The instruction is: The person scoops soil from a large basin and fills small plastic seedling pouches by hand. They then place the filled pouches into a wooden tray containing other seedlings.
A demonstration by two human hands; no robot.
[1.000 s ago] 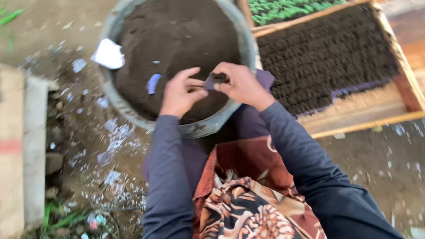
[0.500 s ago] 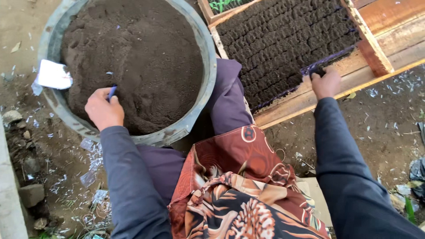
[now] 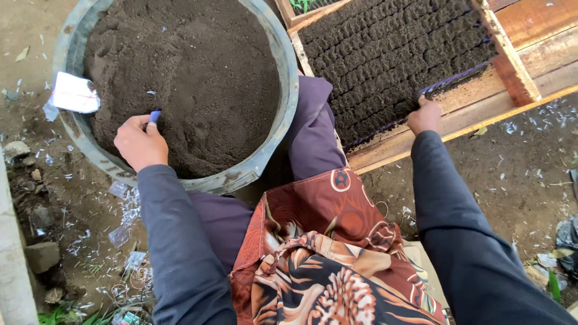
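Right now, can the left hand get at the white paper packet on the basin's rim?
Probably yes. The left hand rests on the soil at the near edge of the basin, pinching a small blue piece. The white packet lies just beyond it on the rim, with nothing between them, though the fingers are occupied.

Bare dirt floor (image 3: 518,180), daylight, littered with pale plastic scraps (image 3: 123,210) at 8 o'clock. Concrete curb (image 3: 12,277) along 9 o'clock edge, stones (image 3: 42,256) beside it. Grass tufts (image 3: 57,314) at 7 o'clock.
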